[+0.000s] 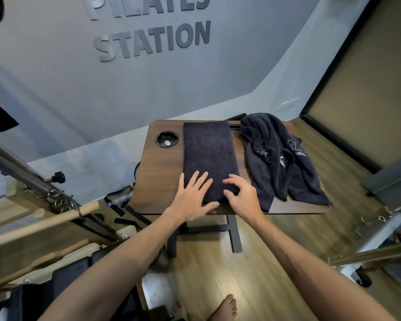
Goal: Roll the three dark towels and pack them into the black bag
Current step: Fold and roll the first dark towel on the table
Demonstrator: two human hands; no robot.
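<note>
Dark terry, folded into a long strip (208, 156), lies flat on the wooden table (162, 181), running near to far. The left hand (192, 193) presses it with fingers spread; the right hand (239, 193) curls its fingers over the near end. Soft and light, it should roll best from that near edge (tightly, or it slackens). Two more towels (280, 158) lie heaped at right.

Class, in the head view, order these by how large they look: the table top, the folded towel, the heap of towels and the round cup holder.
1. table top
2. and 3. heap of towels and folded towel: alike, unsure
4. cup holder
</note>
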